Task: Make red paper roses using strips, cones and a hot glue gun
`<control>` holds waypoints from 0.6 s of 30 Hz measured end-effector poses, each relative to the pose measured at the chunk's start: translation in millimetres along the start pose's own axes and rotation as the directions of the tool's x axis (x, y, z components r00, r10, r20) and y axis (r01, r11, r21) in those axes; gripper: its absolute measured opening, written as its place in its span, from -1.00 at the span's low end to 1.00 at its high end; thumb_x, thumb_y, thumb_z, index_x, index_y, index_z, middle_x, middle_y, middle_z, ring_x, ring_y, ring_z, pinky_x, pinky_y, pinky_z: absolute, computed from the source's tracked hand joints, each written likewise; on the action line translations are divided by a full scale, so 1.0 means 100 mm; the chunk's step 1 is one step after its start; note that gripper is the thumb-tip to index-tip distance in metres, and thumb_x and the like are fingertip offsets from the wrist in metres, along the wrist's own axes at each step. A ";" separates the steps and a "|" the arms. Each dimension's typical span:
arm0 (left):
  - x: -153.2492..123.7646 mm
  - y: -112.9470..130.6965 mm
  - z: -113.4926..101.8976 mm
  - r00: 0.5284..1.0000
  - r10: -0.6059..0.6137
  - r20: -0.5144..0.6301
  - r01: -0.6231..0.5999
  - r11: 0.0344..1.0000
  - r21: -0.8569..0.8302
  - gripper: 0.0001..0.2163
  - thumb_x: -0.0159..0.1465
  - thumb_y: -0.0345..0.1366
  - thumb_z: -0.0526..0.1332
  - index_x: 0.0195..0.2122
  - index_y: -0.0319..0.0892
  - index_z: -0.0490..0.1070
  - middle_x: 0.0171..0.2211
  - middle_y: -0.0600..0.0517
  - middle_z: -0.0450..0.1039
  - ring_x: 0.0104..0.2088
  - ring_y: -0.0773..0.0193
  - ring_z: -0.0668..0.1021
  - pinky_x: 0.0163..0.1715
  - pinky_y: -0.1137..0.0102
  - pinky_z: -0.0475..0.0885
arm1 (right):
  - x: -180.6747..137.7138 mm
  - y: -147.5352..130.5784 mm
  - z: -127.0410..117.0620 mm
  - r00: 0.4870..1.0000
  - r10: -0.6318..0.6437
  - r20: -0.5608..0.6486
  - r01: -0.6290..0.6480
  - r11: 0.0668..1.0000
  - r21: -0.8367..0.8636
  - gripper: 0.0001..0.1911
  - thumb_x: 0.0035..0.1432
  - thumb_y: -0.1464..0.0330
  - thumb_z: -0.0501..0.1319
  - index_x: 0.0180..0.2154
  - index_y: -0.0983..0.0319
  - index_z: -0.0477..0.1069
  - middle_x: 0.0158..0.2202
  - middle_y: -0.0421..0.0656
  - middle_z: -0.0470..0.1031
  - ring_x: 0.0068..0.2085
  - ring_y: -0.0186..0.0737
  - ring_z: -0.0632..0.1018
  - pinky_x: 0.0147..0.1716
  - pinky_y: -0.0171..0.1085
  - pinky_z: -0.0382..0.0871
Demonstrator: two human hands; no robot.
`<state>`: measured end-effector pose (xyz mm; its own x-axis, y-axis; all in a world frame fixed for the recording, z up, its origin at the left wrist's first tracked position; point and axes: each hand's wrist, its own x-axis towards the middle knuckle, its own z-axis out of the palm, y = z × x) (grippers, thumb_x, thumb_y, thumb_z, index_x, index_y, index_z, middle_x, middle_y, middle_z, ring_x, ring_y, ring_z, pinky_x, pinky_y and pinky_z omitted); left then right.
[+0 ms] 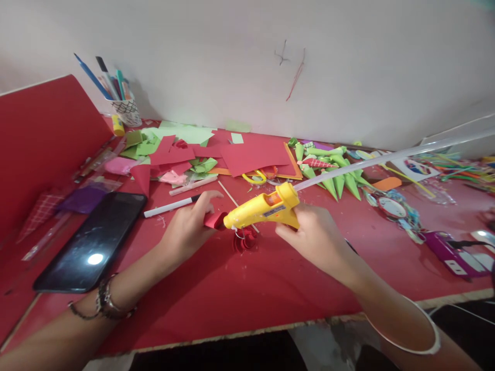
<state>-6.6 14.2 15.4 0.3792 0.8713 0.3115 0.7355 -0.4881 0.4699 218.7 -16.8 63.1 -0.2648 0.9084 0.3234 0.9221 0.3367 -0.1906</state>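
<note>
Soft, even light from above. A white glare spot sits on the phone (83, 234) screen left of the left hand (189, 226). Faint arm shadows fall on the table (247, 299) beneath both hands. The glue stick (386, 157) beyond the right hand (317, 239) looks smeared; frame edges bend and stretch.

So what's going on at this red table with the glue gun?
A person works with both hands at a red table. The right hand grips a yellow glue gun, a long clear glue stick jutting from its back, its nozzle at a small red paper roll pinched in the left hand. A rolled red paper flower lies just below. A dark phone lies to the left; green paper cones lie near the wall.
</note>
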 end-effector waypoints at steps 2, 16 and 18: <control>0.00 0.00 0.00 1.000 -0.004 0.004 0.004 1.000 -0.007 -0.66 0.05 -0.44 0.08 -0.11 -0.20 0.17 -0.63 0.17 0.27 -0.62 0.37 0.35 -0.61 0.52 0.18 | 0.00 0.00 0.00 1.000 -0.004 -0.003 0.004 1.000 0.021 -0.82 -0.10 0.45 0.07 -0.37 0.27 0.37 -0.72 -0.30 0.22 -0.71 -0.43 0.16 -0.69 -0.39 -0.05; -0.02 0.02 0.02 0.994 0.077 0.082 -0.057 0.974 -0.218 -0.47 0.07 -0.41 0.15 0.07 -0.13 0.00 -0.24 -0.03 0.38 -0.29 0.26 0.45 -0.33 0.44 0.34 | 0.02 0.04 0.04 0.996 0.078 -0.047 -0.073 0.994 0.084 -0.92 -0.10 0.39 0.13 -0.47 0.26 0.33 -0.71 -0.30 0.23 -0.69 -0.41 0.27 -0.70 -0.41 0.02; -0.02 0.01 0.00 0.987 0.098 0.124 -0.067 0.971 -0.231 -0.48 0.07 -0.42 0.15 0.06 -0.10 0.02 -0.12 -0.06 0.33 -0.17 0.20 0.41 -0.23 0.38 0.33 | 0.02 0.05 0.03 0.993 0.092 -0.080 -0.089 0.995 0.041 -0.88 -0.10 0.34 0.15 -0.45 0.27 0.34 -0.71 -0.29 0.24 -0.69 -0.40 0.28 -0.70 -0.41 0.02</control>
<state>-7.0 11.8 15.2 0.5160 0.8191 0.2507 0.5586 -0.5436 0.6264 222.1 -12.5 59.9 -0.1552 0.9130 0.3772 0.9297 0.2641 -0.2568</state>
